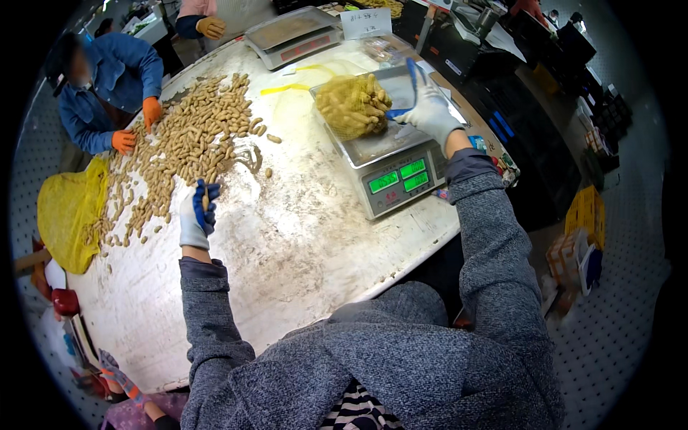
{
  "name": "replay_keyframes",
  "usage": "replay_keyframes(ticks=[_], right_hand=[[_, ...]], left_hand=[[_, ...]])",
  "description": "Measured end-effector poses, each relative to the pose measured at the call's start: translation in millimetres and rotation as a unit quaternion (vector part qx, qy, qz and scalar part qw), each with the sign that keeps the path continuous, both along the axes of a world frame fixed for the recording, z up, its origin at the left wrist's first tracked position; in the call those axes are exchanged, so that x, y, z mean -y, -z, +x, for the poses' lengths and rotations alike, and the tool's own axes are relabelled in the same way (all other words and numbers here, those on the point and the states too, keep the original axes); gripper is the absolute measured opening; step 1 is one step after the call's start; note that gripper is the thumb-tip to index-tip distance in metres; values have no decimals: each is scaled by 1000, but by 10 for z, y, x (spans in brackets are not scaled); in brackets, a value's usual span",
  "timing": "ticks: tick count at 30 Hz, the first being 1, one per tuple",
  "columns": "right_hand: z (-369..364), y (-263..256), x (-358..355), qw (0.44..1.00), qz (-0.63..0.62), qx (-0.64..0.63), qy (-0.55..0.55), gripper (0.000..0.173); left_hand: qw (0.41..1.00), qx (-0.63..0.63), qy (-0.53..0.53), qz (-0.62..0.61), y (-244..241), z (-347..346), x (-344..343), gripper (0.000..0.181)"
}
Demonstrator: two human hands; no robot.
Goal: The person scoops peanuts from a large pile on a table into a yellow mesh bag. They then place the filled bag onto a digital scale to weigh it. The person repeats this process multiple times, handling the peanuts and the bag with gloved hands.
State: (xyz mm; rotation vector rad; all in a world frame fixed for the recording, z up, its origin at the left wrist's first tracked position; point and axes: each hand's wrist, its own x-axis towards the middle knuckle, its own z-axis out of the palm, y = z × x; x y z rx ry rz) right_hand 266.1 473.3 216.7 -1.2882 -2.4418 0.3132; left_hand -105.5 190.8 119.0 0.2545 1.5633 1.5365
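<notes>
Unshelled peanuts (188,131) lie in a wide pile on the white tabletop. At the pile's near edge, my left hand (199,212), in a white and blue coated glove, is curled around what looks like a single peanut (205,201). A yellow mesh bag (352,107) filled with peanuts rests on the metal pan of a digital scale (395,180) with lit green displays. Beside the bag, my right hand (427,107), gloved the same way, has its thumb and fingers spread. Its thumb tip is close to the bag; whether they touch I cannot tell.
Across the table, a person in a blue jacket works at the pile with orange gloves (151,112). Another scale (293,35) stands at the far edge, near a paper sign (366,24). A yellow mesh sack (70,215) lies left. Black crates (516,140) flank the right side.
</notes>
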Motion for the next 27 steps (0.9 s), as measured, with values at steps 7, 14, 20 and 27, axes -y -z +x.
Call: replay_keyframes(ticks=[7,14,20,27], right_hand=[[-1090,-164,360,921,292,226,-122,77],[-1383,-803,-170,678,-385,-604,-164,23],[-1451,-748,266,584,-448,-598,-318,26],[-1416,244,740,616,-540,-490,-298,23]], left_hand=[[730,-623,-44,-278,126,295,258,61],[910,-412,-35,-15,-185,941,256,45],[974,-19,45,223,-55,1288,272,34],[940,178,170,237,-87,1713,167,34]])
